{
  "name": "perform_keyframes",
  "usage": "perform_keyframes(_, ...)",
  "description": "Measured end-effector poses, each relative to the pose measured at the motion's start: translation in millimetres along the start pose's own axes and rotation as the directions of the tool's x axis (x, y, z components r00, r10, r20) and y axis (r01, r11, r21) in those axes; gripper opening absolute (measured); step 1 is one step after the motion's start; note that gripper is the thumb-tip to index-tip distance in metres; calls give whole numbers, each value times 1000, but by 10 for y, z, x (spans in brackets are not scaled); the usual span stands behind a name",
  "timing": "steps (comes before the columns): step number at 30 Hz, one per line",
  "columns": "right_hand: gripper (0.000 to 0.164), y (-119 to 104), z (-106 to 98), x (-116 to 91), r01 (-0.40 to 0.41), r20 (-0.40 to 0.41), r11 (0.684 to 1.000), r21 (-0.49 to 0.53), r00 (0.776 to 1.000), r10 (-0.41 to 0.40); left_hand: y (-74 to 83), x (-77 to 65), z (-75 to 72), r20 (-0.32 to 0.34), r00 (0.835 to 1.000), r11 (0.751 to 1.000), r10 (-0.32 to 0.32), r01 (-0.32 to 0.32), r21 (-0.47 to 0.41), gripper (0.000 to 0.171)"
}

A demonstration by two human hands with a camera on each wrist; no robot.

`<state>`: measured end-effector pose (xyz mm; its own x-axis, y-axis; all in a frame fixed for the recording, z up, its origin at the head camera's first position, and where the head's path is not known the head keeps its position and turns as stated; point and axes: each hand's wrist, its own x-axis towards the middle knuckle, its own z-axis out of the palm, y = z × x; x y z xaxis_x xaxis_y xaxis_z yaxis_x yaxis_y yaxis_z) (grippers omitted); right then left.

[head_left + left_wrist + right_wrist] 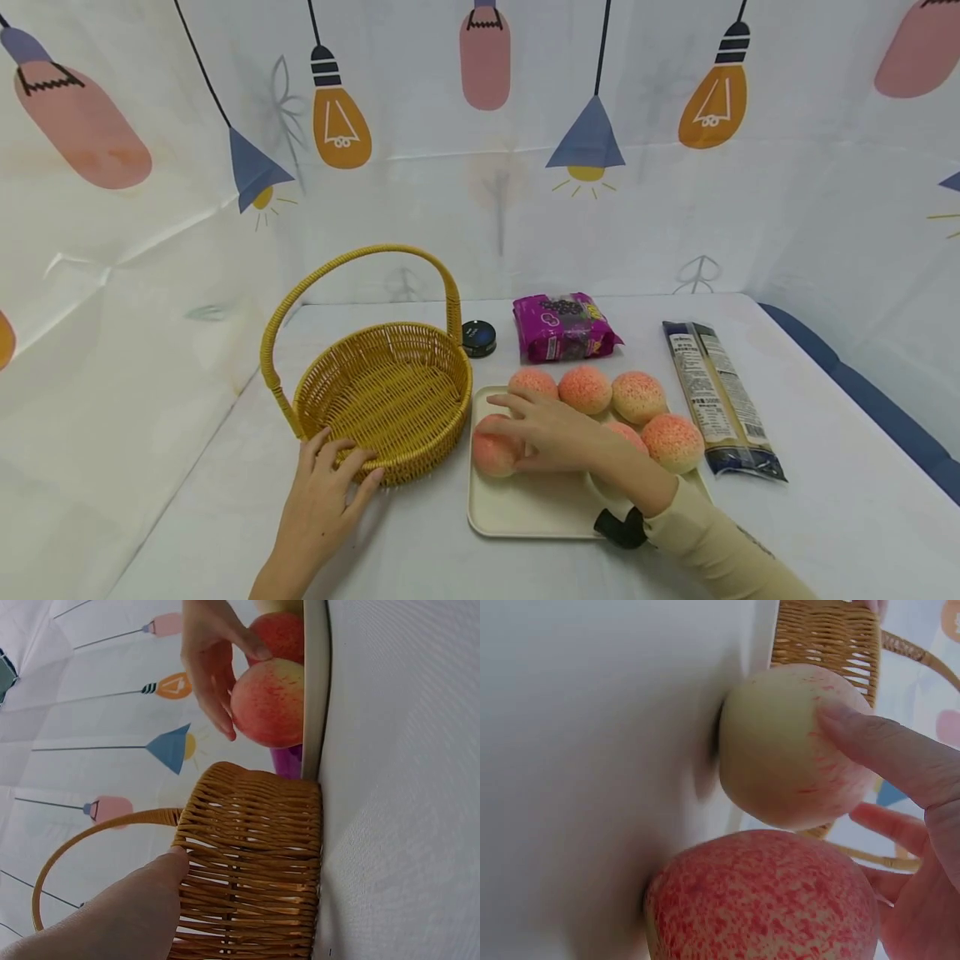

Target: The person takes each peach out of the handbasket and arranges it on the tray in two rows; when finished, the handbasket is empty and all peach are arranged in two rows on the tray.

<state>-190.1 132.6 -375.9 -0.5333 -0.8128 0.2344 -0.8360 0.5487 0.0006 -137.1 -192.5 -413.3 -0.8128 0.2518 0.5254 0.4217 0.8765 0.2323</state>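
My right hand (551,429) is at the left end of a cream tray (540,521), its thumb and fingers around a pink-speckled peach (493,454). In the right wrist view the thumb presses this peach's (780,750) pale side, while a redder peach (765,900) sits close by. My left hand (322,492) holds the front rim of a yellow wicker basket (431,446), fingers over the edge and thumb along the outside. The basket's woven inside shows bare, and its tall handle (360,254) arches up. Several more peaches (585,389) lie on the tray, partly hidden by the right arm.
Behind the tray lies a purple packet (566,327), with a round black tin (478,338) beside the basket. A long noodle-like package (723,400) is right of the tray. A black curved object (621,528) shows by the right sleeve. A lamp-printed curtain (450,192) hangs behind.
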Motion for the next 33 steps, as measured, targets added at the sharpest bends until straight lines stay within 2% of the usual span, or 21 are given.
perform_keyframes(6,57,-27,-11,0,60,-31,998,20,998,-59,-22,-22,-12,-3,1000,1000,-5,5,3,17)
perform_keyframes(15,58,-64,-24,-6,47,-6,999,7,999,-47,-43,-40,-17,-6,1000,1000,-4,4,1,20)
perform_keyframes(23,50,-77,-27,-19,59,-46,998,-2,997,-59,-12,-32,-69,10,1000,999,-17,17,33,25)
perform_keyframes(27,47,-76,-41,-23,55,-64,998,-1,996,-55,32,-20,-110,19,999,998,-46,45,54,27)
perform_keyframes(30,47,-65,-45,-36,44,-76,999,-1,996,-44,95,-2,-139,-10,998,997,-66,66,46,23)
perform_keyframes(33,48,-50,-69,-44,16,-78,1000,7,997,-16,156,50,-178,-72,996,998,-55,58,36,19)
